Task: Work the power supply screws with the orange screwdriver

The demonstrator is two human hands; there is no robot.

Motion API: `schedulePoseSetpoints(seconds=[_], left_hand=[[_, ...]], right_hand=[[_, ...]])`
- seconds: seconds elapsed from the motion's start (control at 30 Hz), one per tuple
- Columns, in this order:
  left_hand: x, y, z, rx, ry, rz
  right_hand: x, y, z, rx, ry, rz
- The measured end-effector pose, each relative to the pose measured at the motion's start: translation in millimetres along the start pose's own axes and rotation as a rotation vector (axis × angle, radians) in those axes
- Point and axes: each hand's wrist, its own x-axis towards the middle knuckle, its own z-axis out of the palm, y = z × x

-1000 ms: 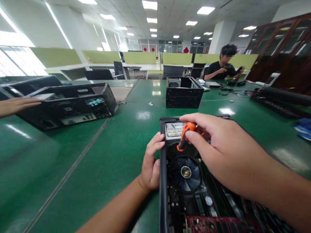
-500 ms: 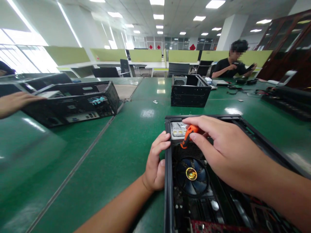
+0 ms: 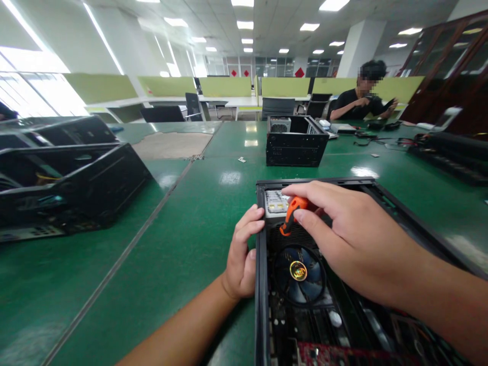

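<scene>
An opened black computer case (image 3: pixel 261 295) lies on its side in front of me. My left hand (image 3: pixel 241 259) is closed on its left edge, with the fingertips curled over the rim. In my right hand (image 3: pixel 354 234) is an orange and black screwdriver (image 3: pixel 293 213), pinched between thumb and fingers and tilted over the case's far left corner. Its tip is hard to make out. Beside it sits a pale metal part (image 3: pixel 273 202). Nearer to me are a dark fan (image 3: pixel 299 272) with a gold centre label and a red circuit board (image 3: pixel 339 355).
Another black case (image 3: pixel 297 147) stands further back on the green table (image 3: pixel 183 274). More dark cases (image 3: pixel 87 188) are at the left. A seated person (image 3: pixel 351 104) holds something dark at the back right, near cables (image 3: pixel 369 140) and black equipment (image 3: pixel 450 157).
The dark case at the left has swung round and shifted left and nearer, and the other person's hand on it is out of view. My hands and the screwdriver look nearly unchanged.
</scene>
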Motion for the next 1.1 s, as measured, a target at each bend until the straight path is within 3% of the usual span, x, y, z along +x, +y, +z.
schedulePoseSetpoints(seconds=[0.33,0.53,0.67,0.87,0.97,1.1], left_hand=[[-1,-1,-1.3,0.017,-0.005,-0.010],[-1,0,-0.6,0.011,-0.001,-0.001],[-2,0,-1.1,0.026,-0.004,-0.018],[-9,1,-2.4,-0.035,-0.023,-0.063],[-11,2,-3.5,-0.031,-0.034,-0.112],[-9,1,-3.5,-0.020,-0.031,-0.064]], right_hand=[[3,7,-4,-0.032,-0.048,0.013],[0,15,3,-0.028,-0.015,-0.051],[0,5,-2,0.043,-0.033,-0.031],[-7,-18,-23,0.175,-0.151,-0.153],[-8,-19,-24,0.200,-0.201,-0.193],[-7,-15,-19,0.218,-0.220,-0.197]])
